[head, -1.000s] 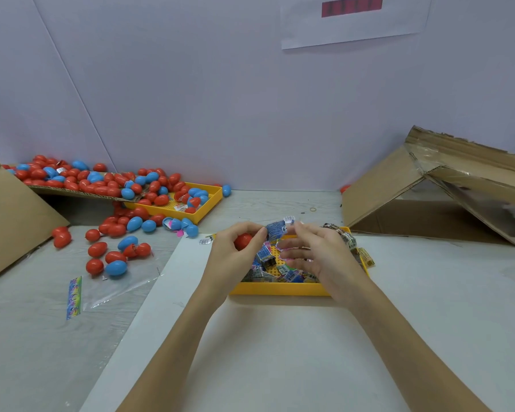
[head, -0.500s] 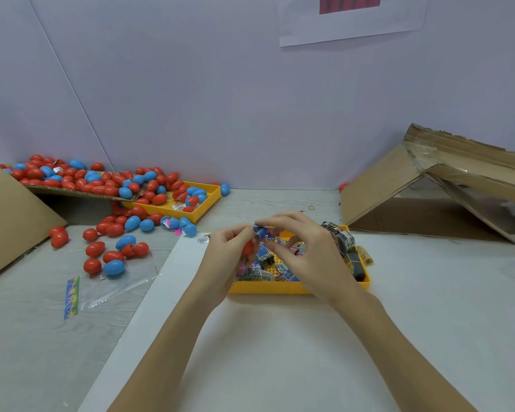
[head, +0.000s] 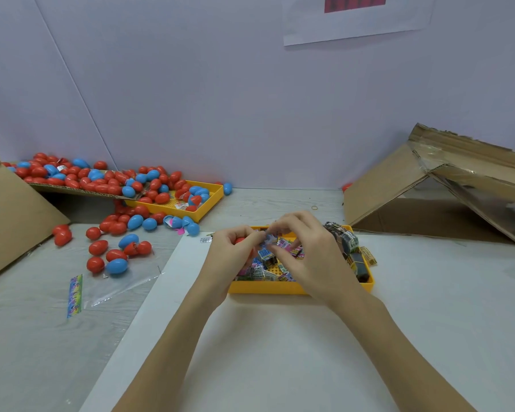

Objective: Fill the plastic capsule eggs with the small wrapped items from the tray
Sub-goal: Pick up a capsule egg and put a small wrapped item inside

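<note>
A yellow tray in front of me holds several small wrapped items. My left hand grips a red capsule egg above the tray's left end. Close beside it, my right hand pinches a small wrapped item at the egg, fingertips of both hands nearly touching. Whether the egg is open is hidden by my fingers.
Red and blue eggs lie loose on the table at left, more piled on a cardboard flap and a second yellow tray. An open cardboard box stands at right. A clear plastic bag lies left of the white mat.
My right hand has brought the blue wrapped item from above the tray to the egg in my left hand. Both hands have closed together and lifted slightly.
</note>
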A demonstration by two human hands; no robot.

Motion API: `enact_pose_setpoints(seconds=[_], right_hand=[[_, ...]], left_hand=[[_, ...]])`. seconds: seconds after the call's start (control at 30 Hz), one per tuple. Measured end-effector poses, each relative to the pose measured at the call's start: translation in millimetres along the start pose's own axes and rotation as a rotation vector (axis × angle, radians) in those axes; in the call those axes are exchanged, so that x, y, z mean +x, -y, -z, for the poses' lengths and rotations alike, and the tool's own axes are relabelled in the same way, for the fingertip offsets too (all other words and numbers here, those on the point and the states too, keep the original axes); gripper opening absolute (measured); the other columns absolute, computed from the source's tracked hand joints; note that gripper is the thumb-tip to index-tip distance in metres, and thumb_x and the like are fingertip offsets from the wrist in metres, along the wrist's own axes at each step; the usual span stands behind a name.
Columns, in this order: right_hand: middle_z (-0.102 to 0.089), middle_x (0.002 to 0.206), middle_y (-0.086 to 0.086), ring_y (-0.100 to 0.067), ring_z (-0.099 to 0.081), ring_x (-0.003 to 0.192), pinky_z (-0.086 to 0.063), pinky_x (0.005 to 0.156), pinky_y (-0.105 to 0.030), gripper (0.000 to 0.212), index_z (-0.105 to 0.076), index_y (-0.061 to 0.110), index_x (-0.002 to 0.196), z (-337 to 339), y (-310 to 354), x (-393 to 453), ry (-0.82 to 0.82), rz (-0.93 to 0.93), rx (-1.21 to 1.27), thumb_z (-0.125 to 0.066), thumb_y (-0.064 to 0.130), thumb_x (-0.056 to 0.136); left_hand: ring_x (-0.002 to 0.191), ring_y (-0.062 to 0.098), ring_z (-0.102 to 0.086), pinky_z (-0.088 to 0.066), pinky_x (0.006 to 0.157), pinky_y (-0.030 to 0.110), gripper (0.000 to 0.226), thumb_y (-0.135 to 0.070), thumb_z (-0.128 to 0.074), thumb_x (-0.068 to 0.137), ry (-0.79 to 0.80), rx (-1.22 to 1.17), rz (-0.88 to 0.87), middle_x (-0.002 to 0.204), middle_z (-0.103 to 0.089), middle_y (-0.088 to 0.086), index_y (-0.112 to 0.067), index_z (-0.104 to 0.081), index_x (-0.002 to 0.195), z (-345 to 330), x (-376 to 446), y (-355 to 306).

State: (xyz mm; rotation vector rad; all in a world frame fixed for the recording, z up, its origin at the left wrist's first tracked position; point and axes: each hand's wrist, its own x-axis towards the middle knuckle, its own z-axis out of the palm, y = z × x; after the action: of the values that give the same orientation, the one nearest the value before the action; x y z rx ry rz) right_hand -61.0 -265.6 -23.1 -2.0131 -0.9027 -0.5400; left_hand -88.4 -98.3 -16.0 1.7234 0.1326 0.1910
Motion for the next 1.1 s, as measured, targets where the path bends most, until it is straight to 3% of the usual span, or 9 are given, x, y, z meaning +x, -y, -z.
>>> enact_pose_setpoints(seconds=[0.07,0.17,0.37,0.5,0.6,0.7,0.83,1.0,1.1], right_hand=[[-0.058,0.119,0.001,-0.011,-0.059,0.104,-0.055,0.091,-0.033,0.034,-0.066,0.016,0.124,0.9,-0.3,0.4,0.035,0.026,-0.022,-0.075,0.015,0.091],[-0.065,0.108,0.001,-0.011,-0.062,0.098,-0.054,0.087,-0.032,0.023,-0.071,0.014,0.115,-1.1,2.5,-0.6,0.045,0.047,-0.013,-0.075,0.011,0.092],[-0.072,0.096,0.001,-0.008,-0.065,0.086,-0.054,0.081,-0.025,0.017,-0.074,0.011,0.11,-0.7,0.9,-0.1,-0.042,-0.113,0.087,-0.073,0.009,0.093],[-0.074,0.088,0.006,-0.008,-0.068,0.083,-0.056,0.077,-0.023,0.014,-0.077,0.018,0.108,-0.9,-5.2,0.4,-0.084,-0.345,0.221,-0.073,0.02,0.094],[-0.075,0.084,0.001,-0.013,-0.071,0.08,-0.058,0.071,-0.024,0.012,-0.077,0.021,0.105,0.2,-10.8,0.6,-0.096,-0.498,0.403,-0.072,0.018,0.095],[-0.077,0.083,0.004,-0.009,-0.072,0.079,-0.058,0.069,-0.02,0.019,-0.073,0.035,0.096,3.2,-12.7,0.0,-0.087,-0.565,0.55,-0.071,0.015,0.096],[-0.077,0.083,0.003,-0.012,-0.072,0.082,-0.062,0.077,-0.031,0.012,-0.075,0.03,0.093,4.6,-17.6,0.3,-0.081,-0.617,0.556,-0.069,0.022,0.097],[-0.077,0.08,0.001,-0.016,-0.074,0.083,-0.062,0.082,-0.039,0.012,-0.077,0.025,0.087,2.3,-18.5,-0.2,-0.102,-0.632,0.554,-0.071,0.03,0.096],[-0.077,0.081,0.001,-0.015,-0.075,0.082,-0.063,0.077,-0.034,0.012,-0.077,0.023,0.089,2.2,-19.0,-0.8,-0.116,-0.623,0.553,-0.069,0.029,0.097]], left_hand=[[0.051,0.009,-0.043,-0.036,0.047,0.019,0.031,-0.023,-0.065,0.098,-0.012,0.014,-0.012,0.056,-0.052,0.001,-0.015,-0.067,0.068,0.1,0.9,1.4],[0.05,0.006,-0.046,-0.038,0.046,0.016,0.037,-0.019,-0.059,0.1,-0.013,0.067,-0.025,0.057,-0.054,-0.001,-0.022,-0.067,0.064,0.0,2.2,4.0],[0.05,0.02,-0.042,-0.032,0.046,0.025,0.031,-0.029,-0.054,0.091,0.03,-0.087,0.063,0.06,-0.052,0.009,-0.019,-0.066,0.064,3.1,7.1,0.7],[0.045,0.02,-0.048,-0.037,0.04,0.023,0.015,-0.008,-0.042,0.096,-0.001,-0.302,0.185,0.071,-0.06,0.015,-0.02,-0.052,0.098,5.1,16.4,1.3],[0.063,0.02,-0.062,-0.05,0.052,0.024,0.01,-0.01,-0.059,0.099,0.038,-0.266,0.072,0.086,-0.07,0.013,-0.015,-0.054,0.105,7.7,11.0,6.4],[0.074,0.012,-0.069,-0.053,0.064,0.019,0.026,-0.035,-0.079,0.085,0.124,-0.032,-0.018,0.09,-0.072,-0.004,-0.027,-0.067,0.106,9.6,4.8,2.9],[0.084,0.017,-0.072,-0.058,0.071,0.023,0.047,-0.032,-0.086,0.074,0.13,-0.018,-0.06,0.096,-0.075,0.003,-0.027,-0.067,0.116,6.3,-0.4,-1.5],[0.094,0.012,-0.074,-0.056,0.072,0.018,0.022,-0.024,-0.072,0.094,0.202,0.039,-0.106,0.103,-0.077,-0.004,-0.021,-0.072,0.115,4.2,-3.0,-1.6],[0.097,0.017,-0.074,-0.059,0.085,0.027,0.025,-0.025,-0.06,0.102,0.221,0.022,-0.092,0.11,-0.075,-0.006,-0.029,-0.07,0.124,4.3,-0.8,2.3]])
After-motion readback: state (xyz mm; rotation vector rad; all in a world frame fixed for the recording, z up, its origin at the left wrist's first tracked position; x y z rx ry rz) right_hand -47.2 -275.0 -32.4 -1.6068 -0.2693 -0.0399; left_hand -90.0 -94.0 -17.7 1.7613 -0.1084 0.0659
